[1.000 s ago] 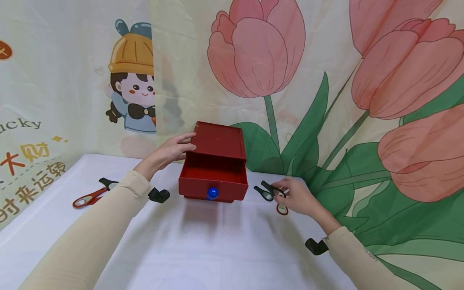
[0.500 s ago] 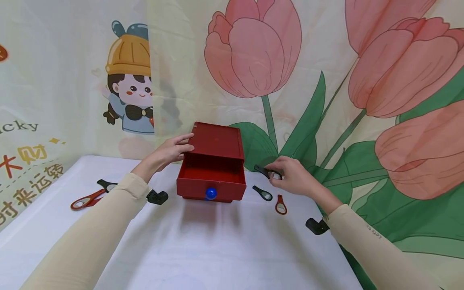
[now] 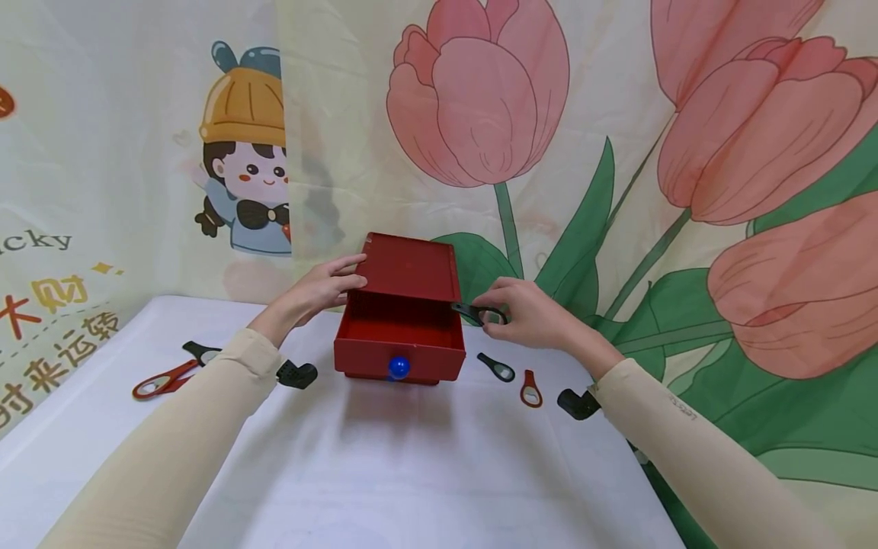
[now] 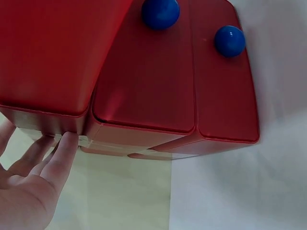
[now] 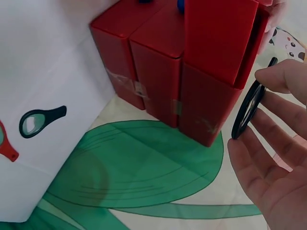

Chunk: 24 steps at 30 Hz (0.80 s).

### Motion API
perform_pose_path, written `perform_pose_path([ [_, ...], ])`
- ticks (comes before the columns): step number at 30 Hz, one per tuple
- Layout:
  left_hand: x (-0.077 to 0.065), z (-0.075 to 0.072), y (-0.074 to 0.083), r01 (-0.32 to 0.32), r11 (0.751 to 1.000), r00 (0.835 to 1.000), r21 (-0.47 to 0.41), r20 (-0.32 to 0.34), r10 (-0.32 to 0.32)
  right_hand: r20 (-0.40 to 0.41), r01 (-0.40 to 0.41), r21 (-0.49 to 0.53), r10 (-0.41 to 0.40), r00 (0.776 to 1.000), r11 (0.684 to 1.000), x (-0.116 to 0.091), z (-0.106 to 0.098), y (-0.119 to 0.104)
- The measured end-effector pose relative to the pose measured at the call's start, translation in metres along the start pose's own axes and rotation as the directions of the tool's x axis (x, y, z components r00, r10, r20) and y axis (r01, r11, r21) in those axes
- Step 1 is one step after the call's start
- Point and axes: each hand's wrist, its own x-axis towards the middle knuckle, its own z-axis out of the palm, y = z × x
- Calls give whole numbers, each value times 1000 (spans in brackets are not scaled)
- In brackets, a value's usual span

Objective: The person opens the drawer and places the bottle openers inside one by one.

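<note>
Pink tulips (image 3: 487,107), yellow-hatted cartoon figure (image 3: 250,164) on backdrop (image 3: 343,53).

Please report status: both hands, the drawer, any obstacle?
Left hand touching red drawer cabinet. Right hand pinching black magnifying glass. Top drawer open, no visible obstruction.

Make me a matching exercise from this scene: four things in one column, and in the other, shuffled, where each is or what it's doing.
Column one
1. Left hand
2. Right hand
3. Red magnifying glass on the person's right
4. Top drawer

Column two
A. Lies on the white table
B. Touches the side of the red drawer unit
C. Pulled open
D. Holds a black magnifying glass

Right pairs: 1-B, 2-D, 3-A, 4-C
</note>
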Motion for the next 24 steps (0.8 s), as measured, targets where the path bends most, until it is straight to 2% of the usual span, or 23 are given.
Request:
perform_pose_path([
  [24,-3,1,2,-9,1000,1000,-7,3,9,96,72,15,-73,993,997,56,19,-33],
])
